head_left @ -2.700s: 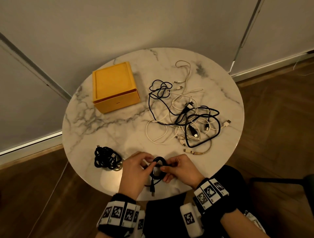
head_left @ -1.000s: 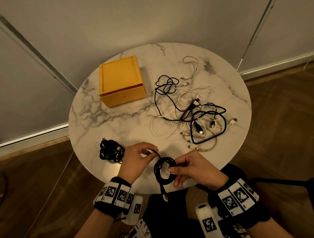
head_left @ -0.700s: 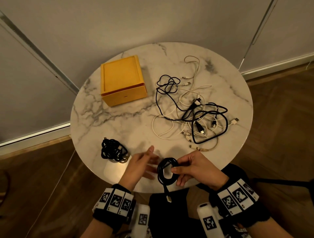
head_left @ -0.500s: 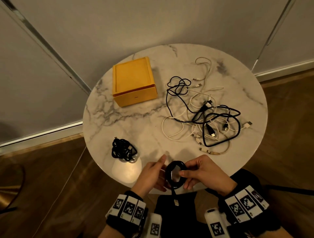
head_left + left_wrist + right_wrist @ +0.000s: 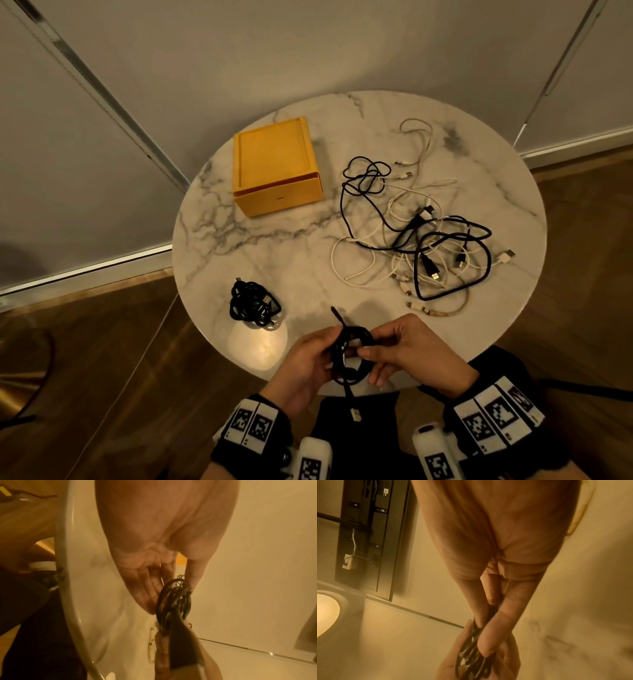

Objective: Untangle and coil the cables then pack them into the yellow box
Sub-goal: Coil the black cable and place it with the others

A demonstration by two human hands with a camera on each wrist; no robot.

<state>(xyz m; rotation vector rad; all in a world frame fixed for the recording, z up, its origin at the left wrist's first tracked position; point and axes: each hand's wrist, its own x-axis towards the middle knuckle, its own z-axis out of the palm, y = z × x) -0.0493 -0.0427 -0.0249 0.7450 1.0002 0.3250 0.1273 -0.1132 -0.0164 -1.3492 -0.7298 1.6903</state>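
Both hands work a small black cable coil (image 5: 352,356) at the near edge of the marble table (image 5: 274,246), well in front of the yellow box (image 5: 274,168). The right hand (image 5: 411,349) pinches the coil's side between thumb and fingers; the left hand (image 5: 305,359) curls round the opposite side. One plug end (image 5: 356,414) dangles below the table edge, and the other end (image 5: 337,313) sticks up toward the box.

To finish this coil well, the person should probably keep the right pinch firm so the loops do not spring apart, wrap the loose tail round the bundle, and tuck the plug in.

A finished black bundle (image 5: 253,305) lies left of the hands, nearer than the box. The tangled black and white cables (image 5: 418,233) sit to the box's right, untouched. The box appears closed, so it will need opening before packing.

No brand or readable writing shows; only square coded markers on the wristbands (image 5: 255,425).
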